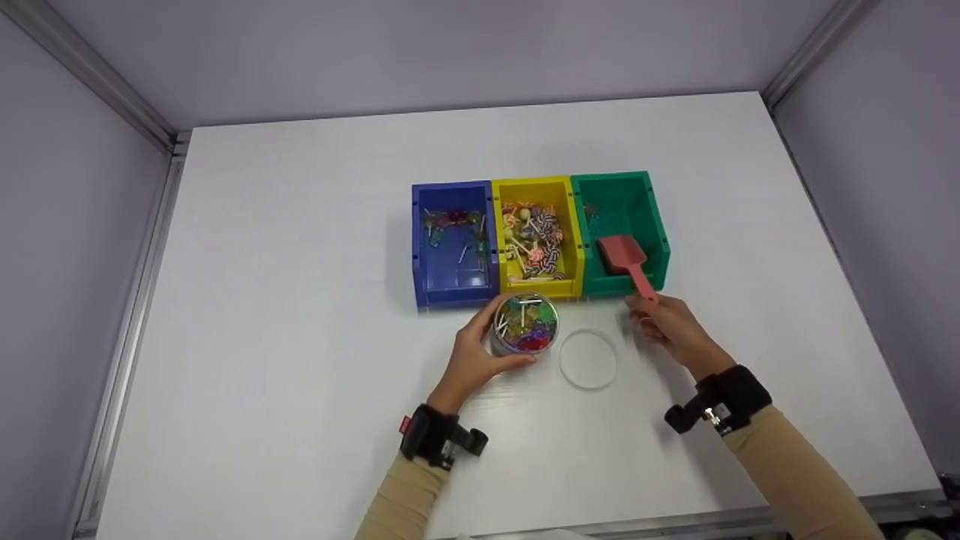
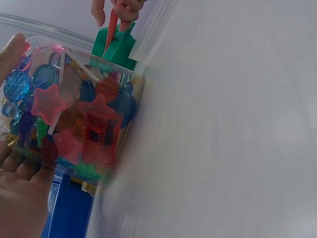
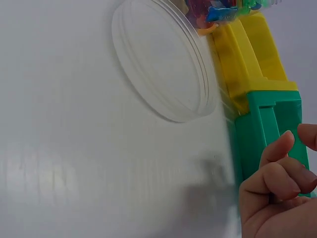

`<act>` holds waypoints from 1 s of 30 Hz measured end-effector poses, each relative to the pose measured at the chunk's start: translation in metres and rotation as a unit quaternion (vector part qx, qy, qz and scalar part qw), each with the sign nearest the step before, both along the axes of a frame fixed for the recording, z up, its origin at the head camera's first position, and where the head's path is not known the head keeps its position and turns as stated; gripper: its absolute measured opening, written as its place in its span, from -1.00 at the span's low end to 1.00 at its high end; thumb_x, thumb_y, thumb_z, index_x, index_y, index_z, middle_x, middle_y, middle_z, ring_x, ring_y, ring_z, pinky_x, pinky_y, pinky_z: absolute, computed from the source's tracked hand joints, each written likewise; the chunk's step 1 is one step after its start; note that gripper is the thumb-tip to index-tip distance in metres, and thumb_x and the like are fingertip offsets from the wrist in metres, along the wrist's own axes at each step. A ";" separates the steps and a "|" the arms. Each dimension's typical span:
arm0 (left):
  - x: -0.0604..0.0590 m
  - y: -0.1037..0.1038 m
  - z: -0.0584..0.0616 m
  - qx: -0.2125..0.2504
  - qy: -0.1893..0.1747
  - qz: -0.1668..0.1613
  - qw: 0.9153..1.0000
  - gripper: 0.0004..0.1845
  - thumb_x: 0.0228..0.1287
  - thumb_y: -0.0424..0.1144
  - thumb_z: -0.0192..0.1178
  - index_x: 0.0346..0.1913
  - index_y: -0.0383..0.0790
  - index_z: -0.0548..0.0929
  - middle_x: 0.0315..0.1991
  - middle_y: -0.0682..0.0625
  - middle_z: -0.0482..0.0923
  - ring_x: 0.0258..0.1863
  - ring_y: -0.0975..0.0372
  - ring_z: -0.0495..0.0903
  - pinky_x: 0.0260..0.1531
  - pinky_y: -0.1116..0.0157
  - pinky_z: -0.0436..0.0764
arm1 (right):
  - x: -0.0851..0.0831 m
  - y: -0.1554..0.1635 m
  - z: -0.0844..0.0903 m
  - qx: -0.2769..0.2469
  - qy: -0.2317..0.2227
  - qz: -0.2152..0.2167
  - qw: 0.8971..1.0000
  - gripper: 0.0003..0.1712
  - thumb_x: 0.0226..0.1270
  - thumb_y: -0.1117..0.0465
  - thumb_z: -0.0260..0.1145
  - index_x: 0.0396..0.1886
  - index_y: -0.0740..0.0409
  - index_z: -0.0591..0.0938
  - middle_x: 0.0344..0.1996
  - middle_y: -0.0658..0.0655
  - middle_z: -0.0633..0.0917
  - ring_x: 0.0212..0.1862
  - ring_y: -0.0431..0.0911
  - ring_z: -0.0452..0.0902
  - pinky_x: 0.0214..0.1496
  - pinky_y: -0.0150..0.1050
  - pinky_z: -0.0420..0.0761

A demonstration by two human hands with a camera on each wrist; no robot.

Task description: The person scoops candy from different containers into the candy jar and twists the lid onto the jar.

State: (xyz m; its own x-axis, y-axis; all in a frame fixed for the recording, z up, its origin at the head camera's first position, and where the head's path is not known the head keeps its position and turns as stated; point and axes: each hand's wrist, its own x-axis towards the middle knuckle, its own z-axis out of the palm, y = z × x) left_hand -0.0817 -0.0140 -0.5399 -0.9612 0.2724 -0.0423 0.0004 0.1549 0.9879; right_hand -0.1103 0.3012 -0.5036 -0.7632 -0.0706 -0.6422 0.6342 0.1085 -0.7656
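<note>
My left hand [image 1: 472,360] curls round a clear round jar [image 1: 527,324] standing in front of the bins. Translucent coloured pieces fill it: stars, discs and small lollipops, seen through its wall in the left wrist view. At the handle end of a pink-red scoop [image 1: 624,253] is my right hand [image 1: 671,326]. The scoop's blade lies in the green bin [image 1: 655,217], its handle over the front edge. Thumb and forefinger show a gap in the right wrist view, where the scoop is hidden; whether they pinch the handle is unclear. A clear lid [image 3: 171,64] lies between the hands.
Left of the green bin, a yellow bin [image 1: 534,189] holds many swirl lollipops. Beside it, a blue bin [image 1: 450,270] contains scattered translucent pieces. All bins stand side by side on a white table [image 1: 300,300], with pale walls behind and at both sides.
</note>
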 end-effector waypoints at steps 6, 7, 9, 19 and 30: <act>0.000 0.000 0.001 0.004 0.001 -0.004 1.000 0.06 -0.22 -0.07 0.59 0.44 -0.03 0.28 0.45 -0.06 0.29 0.46 0.10 0.27 0.48 0.20 0.29 | 0.009 -0.003 -0.002 0.036 -0.004 0.015 0.999 -0.77 0.33 -0.02 0.29 -0.36 0.02 0.55 -0.66 -0.18 0.43 -0.59 -0.28 0.24 -0.49 -0.44 0.26; 0.000 0.000 0.001 0.004 0.001 -0.005 1.000 0.06 -0.22 -0.07 0.59 0.44 -0.03 0.27 0.45 -0.07 0.29 0.46 0.09 0.27 0.48 0.19 0.29 | 0.011 -0.004 -0.003 0.051 -0.009 0.024 0.998 -0.76 0.32 -0.03 0.30 -0.33 0.03 0.55 -0.64 -0.18 0.43 -0.57 -0.28 0.25 -0.48 -0.44 0.26; 0.000 0.000 0.001 0.003 0.003 -0.007 1.000 0.06 -0.21 -0.07 0.59 0.44 -0.04 0.28 0.44 -0.07 0.29 0.46 0.09 0.28 0.48 0.19 0.30 | 0.016 -0.008 -0.003 0.094 -0.011 0.056 0.994 -0.71 0.31 -0.05 0.30 -0.26 0.08 0.55 -0.59 -0.16 0.44 -0.52 -0.25 0.27 -0.46 -0.44 0.28; 0.000 0.000 0.001 0.009 0.002 0.001 1.000 0.05 -0.21 -0.17 0.59 0.44 -0.07 0.28 0.45 -0.09 0.28 0.47 0.08 0.26 0.49 0.20 0.26 | 0.050 -0.057 0.013 0.366 0.203 0.245 0.874 -0.61 0.09 0.09 0.49 -0.22 0.22 0.56 -0.40 0.14 0.56 -0.32 -0.08 0.39 -0.34 -0.33 0.46; 0.000 0.000 0.000 0.005 0.004 0.004 1.000 0.08 -0.25 -0.09 0.60 0.44 -0.10 0.27 0.44 -0.11 0.29 0.47 0.05 0.27 0.49 0.17 0.27 | 0.054 -0.075 0.014 0.459 0.292 0.335 0.769 -0.02 -0.19 0.02 0.65 0.20 0.38 0.42 0.12 0.36 0.52 0.15 0.19 0.46 0.22 0.15 0.58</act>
State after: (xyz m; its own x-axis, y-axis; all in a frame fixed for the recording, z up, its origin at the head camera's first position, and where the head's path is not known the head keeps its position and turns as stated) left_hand -0.0815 -0.0136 -0.5402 -0.9637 0.2649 -0.0315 0.0074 0.1447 0.9895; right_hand -0.0567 0.2258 -0.4895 -0.9301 -0.2958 -0.2177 -0.2235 0.9263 -0.3034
